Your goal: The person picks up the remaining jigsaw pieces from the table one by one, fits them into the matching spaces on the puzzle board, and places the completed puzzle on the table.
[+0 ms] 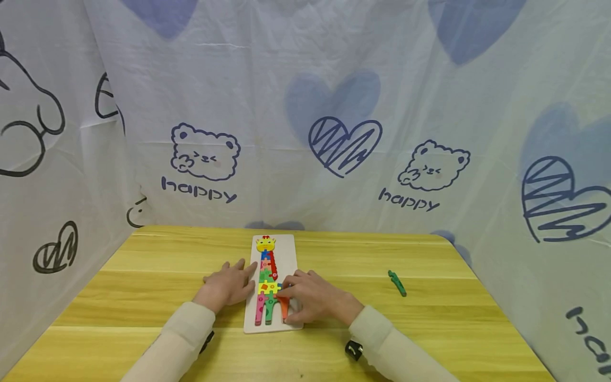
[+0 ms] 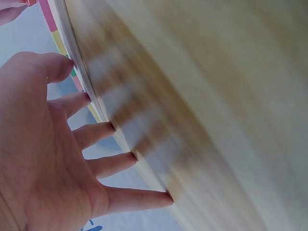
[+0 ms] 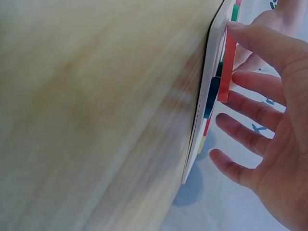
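A giraffe puzzle lies on a white board, its yellow head at the far end and coloured pieces below. Between thumb and forefinger, my right hand pinches an orange puzzle piece at the giraffe's lower right. That piece looks slightly tilted over the board; whether it is seated cannot be told. Pink and green leg pieces stand left of it. My left hand is spread at the board's left side, fingertips resting on the table and board edge, holding nothing.
A loose green puzzle piece lies on the wooden table, to the right of my right hand. White cloth printed with hearts and bears hangs behind the table and along both sides.
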### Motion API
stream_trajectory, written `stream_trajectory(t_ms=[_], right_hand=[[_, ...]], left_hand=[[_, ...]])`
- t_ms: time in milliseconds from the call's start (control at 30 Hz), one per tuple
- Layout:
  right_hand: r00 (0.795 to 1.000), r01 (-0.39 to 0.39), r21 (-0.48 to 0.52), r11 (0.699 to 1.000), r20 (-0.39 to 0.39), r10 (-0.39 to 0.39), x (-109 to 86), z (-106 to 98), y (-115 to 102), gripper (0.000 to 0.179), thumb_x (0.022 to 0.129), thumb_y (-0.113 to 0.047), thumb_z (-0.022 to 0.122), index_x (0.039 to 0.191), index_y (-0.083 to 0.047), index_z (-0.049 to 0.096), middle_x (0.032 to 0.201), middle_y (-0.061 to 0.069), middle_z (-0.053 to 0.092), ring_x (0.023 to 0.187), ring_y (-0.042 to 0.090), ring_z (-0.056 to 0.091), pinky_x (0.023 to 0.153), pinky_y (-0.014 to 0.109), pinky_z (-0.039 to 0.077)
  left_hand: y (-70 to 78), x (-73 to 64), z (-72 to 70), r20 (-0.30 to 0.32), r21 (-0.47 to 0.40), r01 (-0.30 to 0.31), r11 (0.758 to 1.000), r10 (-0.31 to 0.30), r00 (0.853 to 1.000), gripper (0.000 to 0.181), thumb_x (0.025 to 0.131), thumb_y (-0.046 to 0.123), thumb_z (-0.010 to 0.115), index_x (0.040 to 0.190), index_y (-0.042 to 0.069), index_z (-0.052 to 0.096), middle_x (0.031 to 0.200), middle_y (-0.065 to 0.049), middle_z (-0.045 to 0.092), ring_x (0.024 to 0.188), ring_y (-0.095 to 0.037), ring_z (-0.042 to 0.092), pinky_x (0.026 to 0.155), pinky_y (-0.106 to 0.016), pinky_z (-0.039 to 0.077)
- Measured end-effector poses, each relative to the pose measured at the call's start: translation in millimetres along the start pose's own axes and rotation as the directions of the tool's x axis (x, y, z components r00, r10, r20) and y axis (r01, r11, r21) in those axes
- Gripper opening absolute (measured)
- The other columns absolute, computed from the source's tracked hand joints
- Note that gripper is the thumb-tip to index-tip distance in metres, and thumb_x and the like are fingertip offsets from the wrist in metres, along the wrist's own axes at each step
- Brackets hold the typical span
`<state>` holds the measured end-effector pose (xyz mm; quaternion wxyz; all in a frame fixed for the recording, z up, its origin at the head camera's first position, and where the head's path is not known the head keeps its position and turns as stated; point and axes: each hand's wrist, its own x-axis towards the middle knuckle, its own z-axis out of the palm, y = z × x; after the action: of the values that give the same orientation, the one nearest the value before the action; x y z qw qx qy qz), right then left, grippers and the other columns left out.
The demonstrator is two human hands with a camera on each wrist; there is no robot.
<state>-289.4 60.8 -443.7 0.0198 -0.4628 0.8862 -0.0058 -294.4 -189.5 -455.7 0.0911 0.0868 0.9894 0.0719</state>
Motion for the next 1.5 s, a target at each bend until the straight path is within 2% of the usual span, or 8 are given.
stream_trajectory(t_ms=[467, 967, 1200, 1333, 1500], right_hand=[[1.000, 0.007, 0.007, 1.000, -0.008, -0.007, -0.4, -1.5, -0.9, 0.055, 0.092, -0.056, 0.071, 0.139, -0.028, 0.067, 0.136, -0.006, 0.064, 0.119, 0.014, 0.055, 0.096, 0.033, 0.050], [1.000, 0.010, -0.018, 1.000, -0.030, -0.011, 0.5, -1.0, 3.2, 0.050, 0.090, -0.054, 0.073, 0.135, -0.030, 0.070, 0.134, -0.007, 0.068, 0.119, 0.014, 0.059, 0.093, 0.030, 0.050], [0.999, -0.017, 0.003, 1.000, -0.046, 0.017, -6.2, -9.6, 7.7, 0.043, 0.093, -0.047, 0.074, 0.133, -0.030, 0.071, 0.138, -0.005, 0.067, 0.121, 0.017, 0.058, 0.099, 0.036, 0.051], [0.997, -0.042, -0.011, 0.999, -0.062, 0.041, -14.3, -18.1, 15.9, 0.047, 0.092, -0.047, 0.075, 0.134, -0.026, 0.070, 0.143, -0.002, 0.064, 0.126, 0.020, 0.056, 0.102, 0.040, 0.050], [0.995, -0.046, -0.043, 0.998, -0.095, 0.042, -29.6, -24.0, 32.2, 0.051, 0.090, -0.046, 0.078, 0.134, -0.022, 0.070, 0.145, 0.003, 0.063, 0.127, 0.025, 0.058, 0.099, 0.047, 0.052]], left_hand=[[0.2, -2.3, -1.5, -0.006, 0.001, 0.003, 1.000, -0.003, 1.000, 0.059, 0.106, 0.041, 0.044, 0.161, 0.020, 0.038, 0.167, -0.020, 0.034, 0.148, -0.059, 0.032, 0.093, -0.090, 0.036], [-0.4, -2.0, -1.8, -0.010, -0.003, 0.003, 1.000, -0.003, 1.000, 0.059, 0.105, 0.041, 0.044, 0.161, 0.020, 0.038, 0.166, -0.020, 0.035, 0.147, -0.060, 0.033, 0.093, -0.091, 0.036], [-1.1, -1.4, -1.1, -0.005, 0.007, 0.004, 1.000, -0.004, 1.000, 0.059, 0.106, 0.042, 0.043, 0.161, 0.021, 0.037, 0.167, -0.019, 0.034, 0.148, -0.059, 0.032, 0.093, -0.091, 0.036], [-0.7, -1.5, -1.1, -0.001, 0.001, 0.012, 1.000, -0.012, 1.000, 0.060, 0.106, 0.042, 0.043, 0.161, 0.021, 0.037, 0.168, -0.019, 0.033, 0.149, -0.059, 0.031, 0.095, -0.091, 0.034], [-0.2, -1.9, -1.2, 0.000, -0.002, 0.017, 1.000, -0.017, 1.000, 0.060, 0.106, 0.043, 0.044, 0.161, 0.022, 0.037, 0.167, -0.019, 0.033, 0.149, -0.059, 0.031, 0.095, -0.091, 0.034]])
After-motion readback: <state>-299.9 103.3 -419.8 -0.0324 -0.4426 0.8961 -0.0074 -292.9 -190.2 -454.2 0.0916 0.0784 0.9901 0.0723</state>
